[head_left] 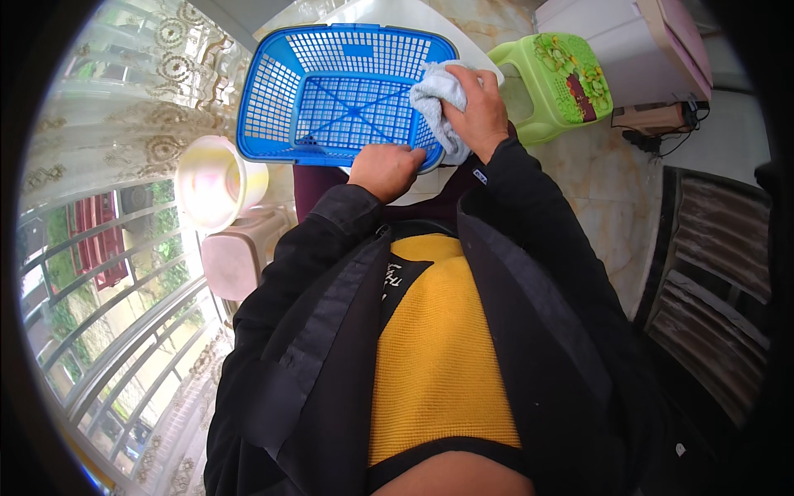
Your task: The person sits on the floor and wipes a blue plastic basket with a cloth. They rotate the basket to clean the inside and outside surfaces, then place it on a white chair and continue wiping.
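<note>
A blue plastic basket (356, 46) with lattice walls and a crossed grid bottom lies before me, its open top facing me. My left hand (388, 170) grips its near rim, close to the right-hand corner, with the fingers folded over the edge. In my right hand (477, 111) is a bunched pale grey-white cloth (437, 93), pressed against the basket's right end. Part of the cloth hangs over the rim there. No items show inside the basket. A white surface (397, 12) is partly visible behind and under it.
A light-green plastic stool (527, 80) with a flower-patterned top stands to the right, beside a pale bin (602, 49). At left are a whitish-yellow bucket (254, 183), a pinkish lidded container (231, 266), lace curtains (155, 74) and a barred window (118, 254).
</note>
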### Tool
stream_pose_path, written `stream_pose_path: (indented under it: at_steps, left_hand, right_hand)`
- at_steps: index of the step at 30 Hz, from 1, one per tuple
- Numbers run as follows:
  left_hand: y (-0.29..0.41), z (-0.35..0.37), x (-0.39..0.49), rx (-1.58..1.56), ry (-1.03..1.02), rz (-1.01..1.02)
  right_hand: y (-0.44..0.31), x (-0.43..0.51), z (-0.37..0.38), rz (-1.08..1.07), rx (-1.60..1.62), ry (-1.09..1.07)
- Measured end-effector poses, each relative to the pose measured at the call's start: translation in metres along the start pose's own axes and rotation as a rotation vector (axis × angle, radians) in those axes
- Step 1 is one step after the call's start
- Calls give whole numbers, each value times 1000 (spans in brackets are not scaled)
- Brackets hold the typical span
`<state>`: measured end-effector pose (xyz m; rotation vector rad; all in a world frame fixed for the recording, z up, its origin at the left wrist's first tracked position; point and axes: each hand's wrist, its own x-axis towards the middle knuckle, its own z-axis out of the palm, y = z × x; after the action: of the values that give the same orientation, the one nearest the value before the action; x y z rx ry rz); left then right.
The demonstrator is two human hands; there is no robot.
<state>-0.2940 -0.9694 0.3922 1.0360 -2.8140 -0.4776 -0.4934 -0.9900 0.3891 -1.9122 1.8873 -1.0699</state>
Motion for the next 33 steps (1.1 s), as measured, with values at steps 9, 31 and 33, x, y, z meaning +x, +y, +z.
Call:
stream_pose_path:
  at_steps: [9,31,33]
  left_hand:
    - [-6,4,-5,-129,-96,-169]
    - [-33,-21,-14,67,-103,45]
    - [-39,-30,-21,171,26,97]
  right_hand:
    - [-42,-73,-23,-68,108,-113]
    - [50,82,-6,110,179,-353]
    - [48,72,-9,146,204,-318]
